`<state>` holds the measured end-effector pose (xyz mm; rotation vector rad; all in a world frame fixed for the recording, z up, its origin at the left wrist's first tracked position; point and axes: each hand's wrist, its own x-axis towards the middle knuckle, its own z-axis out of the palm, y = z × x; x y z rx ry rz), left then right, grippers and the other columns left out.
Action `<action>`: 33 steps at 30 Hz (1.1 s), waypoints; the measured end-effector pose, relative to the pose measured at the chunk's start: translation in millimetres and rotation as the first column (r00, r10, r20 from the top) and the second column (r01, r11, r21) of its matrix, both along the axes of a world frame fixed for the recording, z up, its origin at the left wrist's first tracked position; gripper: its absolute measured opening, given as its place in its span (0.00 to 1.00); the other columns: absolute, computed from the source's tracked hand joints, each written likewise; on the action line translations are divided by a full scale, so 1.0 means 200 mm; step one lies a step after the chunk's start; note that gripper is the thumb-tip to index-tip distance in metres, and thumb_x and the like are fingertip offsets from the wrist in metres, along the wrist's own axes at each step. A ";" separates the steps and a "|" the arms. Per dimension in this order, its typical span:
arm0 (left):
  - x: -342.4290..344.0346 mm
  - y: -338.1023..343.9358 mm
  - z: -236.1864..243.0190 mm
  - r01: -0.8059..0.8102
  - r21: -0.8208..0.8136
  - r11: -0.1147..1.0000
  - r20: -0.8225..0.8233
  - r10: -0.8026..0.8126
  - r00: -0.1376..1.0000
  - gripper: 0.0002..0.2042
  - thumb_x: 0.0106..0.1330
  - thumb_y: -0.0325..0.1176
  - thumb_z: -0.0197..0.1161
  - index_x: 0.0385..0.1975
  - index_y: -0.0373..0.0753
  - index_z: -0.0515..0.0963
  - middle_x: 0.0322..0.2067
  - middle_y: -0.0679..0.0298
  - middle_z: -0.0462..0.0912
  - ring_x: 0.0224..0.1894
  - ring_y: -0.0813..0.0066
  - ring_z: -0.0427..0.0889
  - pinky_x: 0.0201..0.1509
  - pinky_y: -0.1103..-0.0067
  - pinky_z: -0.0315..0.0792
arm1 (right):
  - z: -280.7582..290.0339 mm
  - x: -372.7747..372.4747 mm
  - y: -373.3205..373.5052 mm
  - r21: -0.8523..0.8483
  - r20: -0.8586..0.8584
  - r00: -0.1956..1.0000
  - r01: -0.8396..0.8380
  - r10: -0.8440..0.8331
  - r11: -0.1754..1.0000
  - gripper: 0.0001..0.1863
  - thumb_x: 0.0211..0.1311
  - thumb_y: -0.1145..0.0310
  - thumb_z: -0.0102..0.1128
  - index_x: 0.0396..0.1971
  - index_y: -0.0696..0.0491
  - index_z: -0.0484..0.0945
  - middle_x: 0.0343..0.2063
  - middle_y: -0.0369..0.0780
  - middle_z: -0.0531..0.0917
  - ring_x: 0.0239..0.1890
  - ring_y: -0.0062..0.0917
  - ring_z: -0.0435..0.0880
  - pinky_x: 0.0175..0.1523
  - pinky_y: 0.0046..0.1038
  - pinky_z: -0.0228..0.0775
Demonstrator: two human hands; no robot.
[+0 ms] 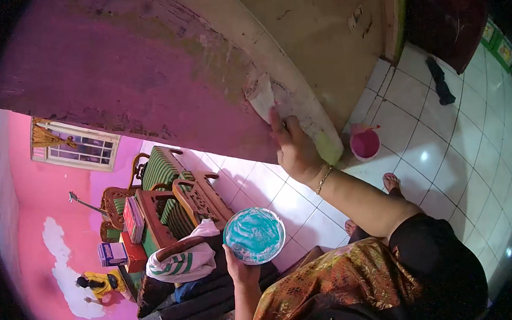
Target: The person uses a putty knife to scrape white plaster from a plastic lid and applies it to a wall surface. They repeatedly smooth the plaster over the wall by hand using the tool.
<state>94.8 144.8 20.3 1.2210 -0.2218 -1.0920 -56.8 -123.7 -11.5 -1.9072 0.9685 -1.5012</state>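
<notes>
My right hand [296, 151] is closed around a putty knife, its index finger stretched along the tool. The knife's pale flat blade [261, 101] lies against the narrow end of a pink wall [145, 79], where the surface is rough and patched with whitish filler [284, 99]. Lower down, my left hand [243, 271] grips a round teal dish [253, 235] by its edge. White paste is smeared over the dish's inside. The handle of the knife is mostly hidden in my fingers.
A pink bucket [365, 144] stands on the white tiles by the wall's foot. Dark cloth [441, 84] lies farther right. To the left are a green-striped sofa [161, 168], a white towel [183, 261] over a chair and a person in yellow [106, 283].
</notes>
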 end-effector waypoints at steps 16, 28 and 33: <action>-0.13 -0.10 0.09 0.026 -0.019 0.999 0.028 -0.026 0.999 0.29 0.70 0.56 0.41 0.60 0.39 0.63 0.56 0.57 0.70 0.57 0.58 0.71 0.60 0.60 0.66 | 0.31 -0.43 0.09 -0.072 0.121 0.990 -0.059 0.067 0.996 0.26 0.60 0.75 0.53 0.60 0.55 0.65 0.31 0.48 0.72 0.32 0.40 0.75 0.36 0.34 0.69; -0.09 -0.06 0.03 0.012 -0.012 1.000 0.026 -0.012 1.000 0.28 0.70 0.55 0.43 0.59 0.38 0.64 0.56 0.58 0.71 0.57 0.59 0.70 0.62 0.60 0.63 | -0.13 -0.34 0.08 0.013 -0.008 1.000 -0.030 0.030 0.999 0.26 0.59 0.72 0.55 0.60 0.53 0.67 0.35 0.50 0.74 0.34 0.42 0.77 0.36 0.38 0.72; -0.04 -0.06 0.00 -0.037 -0.005 0.999 -0.024 0.037 0.999 0.28 0.70 0.55 0.43 0.59 0.39 0.65 0.56 0.58 0.71 0.57 0.59 0.71 0.62 0.60 0.63 | 0.24 -0.35 0.01 -0.081 0.174 0.982 -0.054 0.068 0.995 0.26 0.59 0.73 0.56 0.60 0.53 0.68 0.34 0.49 0.73 0.31 0.40 0.76 0.35 0.37 0.71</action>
